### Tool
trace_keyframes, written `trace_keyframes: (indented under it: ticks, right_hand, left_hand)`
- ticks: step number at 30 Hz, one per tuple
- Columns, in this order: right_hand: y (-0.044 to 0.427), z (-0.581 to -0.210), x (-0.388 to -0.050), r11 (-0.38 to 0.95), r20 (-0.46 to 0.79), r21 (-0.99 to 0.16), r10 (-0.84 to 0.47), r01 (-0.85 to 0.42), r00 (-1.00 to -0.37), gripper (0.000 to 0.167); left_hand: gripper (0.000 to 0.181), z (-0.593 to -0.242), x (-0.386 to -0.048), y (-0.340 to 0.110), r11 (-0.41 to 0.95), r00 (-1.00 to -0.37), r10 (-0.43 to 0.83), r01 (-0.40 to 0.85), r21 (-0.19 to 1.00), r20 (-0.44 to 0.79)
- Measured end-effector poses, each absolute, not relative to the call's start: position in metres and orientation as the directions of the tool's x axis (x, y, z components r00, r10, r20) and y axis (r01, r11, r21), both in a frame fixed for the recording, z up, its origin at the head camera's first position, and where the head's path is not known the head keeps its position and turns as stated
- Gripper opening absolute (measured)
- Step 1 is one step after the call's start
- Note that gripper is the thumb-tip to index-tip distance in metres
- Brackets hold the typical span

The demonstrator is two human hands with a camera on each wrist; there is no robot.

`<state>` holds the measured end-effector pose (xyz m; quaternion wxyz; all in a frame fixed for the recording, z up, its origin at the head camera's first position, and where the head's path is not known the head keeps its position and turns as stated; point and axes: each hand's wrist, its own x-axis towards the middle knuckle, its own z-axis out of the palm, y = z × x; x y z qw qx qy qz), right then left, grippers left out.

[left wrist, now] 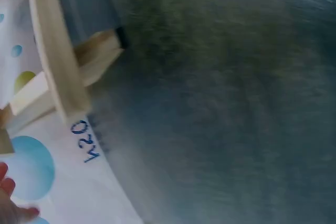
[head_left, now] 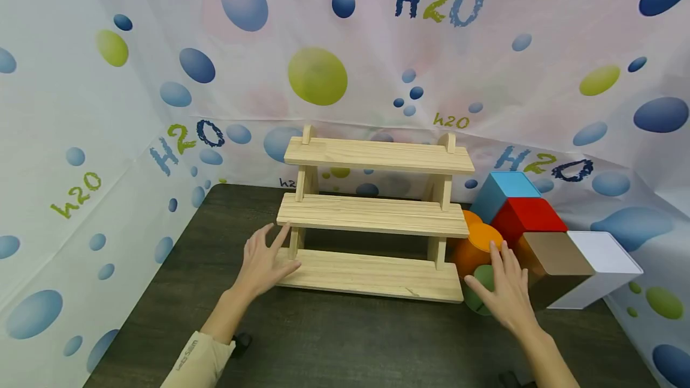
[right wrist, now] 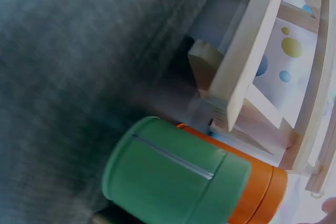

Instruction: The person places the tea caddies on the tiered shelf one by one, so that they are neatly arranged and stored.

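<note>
Three-tier pale wooden shelf (head_left: 372, 213) on dark tabletop (head_left: 350, 340), left hand (head_left: 263, 262) spread at its left end, right hand (head_left: 505, 289) splayed by green cylindrical canister (head_left: 477, 304) and orange cylindrical canister (head_left: 481, 239), contact unclear both sides.

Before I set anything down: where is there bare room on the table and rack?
Bare: all three tiers of the wooden rack; the tabletop in front of it; the strip between the left hand and the patterned sheet. Crowded: right of the rack, where a green canister, orange canisters and boxes stand packed by the right hand.
</note>
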<state>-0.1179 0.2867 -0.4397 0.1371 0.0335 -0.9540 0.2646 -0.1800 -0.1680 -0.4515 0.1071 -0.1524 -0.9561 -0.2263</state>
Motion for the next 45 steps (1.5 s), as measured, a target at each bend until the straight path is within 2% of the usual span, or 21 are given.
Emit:
trace_keyframes:
  ticks: [7,14,18,22,28,36,41,45]
  right_hand:
    - [0.291,-0.449,-0.101,0.793,0.323,-0.599,0.11,-0.114,-0.94,0.087]
    - [0.291,-0.461,-0.088,0.756,0.273,-0.654,0.23,-0.005,-0.934,0.087]
    - [0.29,-0.468,-0.086,0.723,0.217,-0.686,0.302,0.075,-0.928,0.088]
    - [0.288,-0.474,-0.086,0.699,0.185,-0.705,0.344,0.119,-0.921,0.09]
    - [0.282,-0.485,-0.089,0.76,0.244,-0.633,0.38,0.15,-0.892,0.09]
    - [0.279,-0.491,-0.092,0.792,0.315,-0.583,0.425,0.18,-0.849,0.079]
    - [0.278,-0.492,-0.092,0.769,0.328,-0.616,0.448,0.172,-0.831,0.078]
    - [0.278,-0.492,-0.093,0.705,0.298,-0.69,0.482,0.162,-0.824,0.083]
  left_hand:
    - [0.076,-0.47,-0.172,-0.181,0.776,-0.911,0.232,0.385,0.501,0.34]
    - [0.063,-0.482,-0.169,-0.188,0.766,-0.915,0.212,0.373,0.523,0.342]
    - [0.059,-0.487,-0.169,-0.189,0.795,-0.934,0.211,0.336,0.504,0.29]
    - [0.063,-0.49,-0.17,-0.188,0.816,-0.956,0.222,0.291,0.499,0.193]
    - [0.063,-0.493,-0.172,-0.187,0.842,-0.964,0.243,0.264,0.471,0.105]
    - [0.064,-0.493,-0.176,-0.186,0.851,-0.967,0.247,0.244,0.464,0.055]
    - [0.066,-0.49,-0.179,-0.186,0.85,-0.967,0.253,0.24,0.468,0.036]
    - [0.066,-0.489,-0.18,-0.186,0.851,-0.967,0.255,0.237,0.469,0.026]
